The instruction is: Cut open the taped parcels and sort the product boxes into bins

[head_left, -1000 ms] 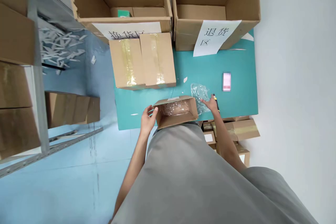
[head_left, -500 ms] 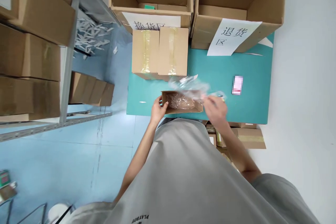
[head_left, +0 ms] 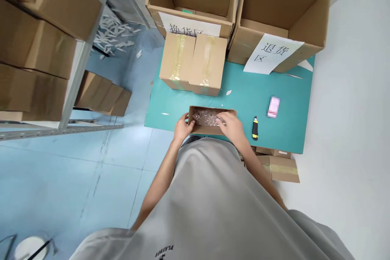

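Near the front edge of the table lies a small open cardboard box (head_left: 210,130), with crinkled clear plastic wrap (head_left: 206,118) inside it. My left hand (head_left: 183,128) grips the box's left end, thumb on the inner side and fingers outside. From the right, my right hand (head_left: 232,126) reaches over the box's right end, and its bent fingers close on the plastic wrap. What lies under the wrap is hidden. A black and yellow utility knife (head_left: 255,128) rests on the table to the right of my right hand.
Two taped cartons (head_left: 195,63) stand behind the small box on the green table (head_left: 243,89). Large open cartons (head_left: 191,18) (head_left: 304,55) with paper signs line the back. A pink blurred item (head_left: 273,107) lies at right. Shelving (head_left: 71,85) with cartons is on the left.
My right hand has moved left and down into the small box. The loose clear plastic it held is no longer in view, and the utility knife now shows. My left hand keeps its grip.
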Tool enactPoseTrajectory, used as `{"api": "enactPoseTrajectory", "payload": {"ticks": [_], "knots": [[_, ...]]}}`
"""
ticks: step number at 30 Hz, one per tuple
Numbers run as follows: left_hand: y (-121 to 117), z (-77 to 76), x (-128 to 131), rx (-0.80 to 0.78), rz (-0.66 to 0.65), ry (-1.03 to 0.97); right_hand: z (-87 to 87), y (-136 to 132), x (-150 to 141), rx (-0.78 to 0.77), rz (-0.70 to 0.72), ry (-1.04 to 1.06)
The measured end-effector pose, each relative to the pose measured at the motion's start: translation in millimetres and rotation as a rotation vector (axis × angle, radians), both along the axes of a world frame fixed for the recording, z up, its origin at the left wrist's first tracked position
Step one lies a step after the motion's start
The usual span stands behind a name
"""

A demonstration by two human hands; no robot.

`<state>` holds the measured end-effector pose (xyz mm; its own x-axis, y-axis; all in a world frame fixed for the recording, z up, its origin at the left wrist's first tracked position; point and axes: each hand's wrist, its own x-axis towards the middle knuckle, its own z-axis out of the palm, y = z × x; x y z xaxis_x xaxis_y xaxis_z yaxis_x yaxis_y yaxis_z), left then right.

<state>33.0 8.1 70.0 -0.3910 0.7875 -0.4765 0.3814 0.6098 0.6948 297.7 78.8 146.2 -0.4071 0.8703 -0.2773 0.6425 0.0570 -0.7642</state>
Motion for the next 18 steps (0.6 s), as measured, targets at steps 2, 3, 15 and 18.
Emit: {"api": "enactPoseTrajectory", "payload": {"ticks": [2, 3, 15, 18], "knots": [[-3.8, -4.6, 0.5, 0.032, 0.047, -0.049, -11.7, -4.6, 30.5, 0.079, -0.308, -0.041], [-5.5, -7.0, 1.2, 0.049, 0.077, -0.072, -20.4, -6.0, 44.0, 0.041, -0.408, -0.051], [-73.4, 9.6, -90.5, 0.223, 0.424, -0.247, -47.8, -11.1, -73.6, -0.383, -0.104, 0.214], [-121.8, 23.6, -152.1, 0.260, 0.640, -0.129, -36.6, -7.3, -165.3, -0.372, 0.123, 0.306]]}}
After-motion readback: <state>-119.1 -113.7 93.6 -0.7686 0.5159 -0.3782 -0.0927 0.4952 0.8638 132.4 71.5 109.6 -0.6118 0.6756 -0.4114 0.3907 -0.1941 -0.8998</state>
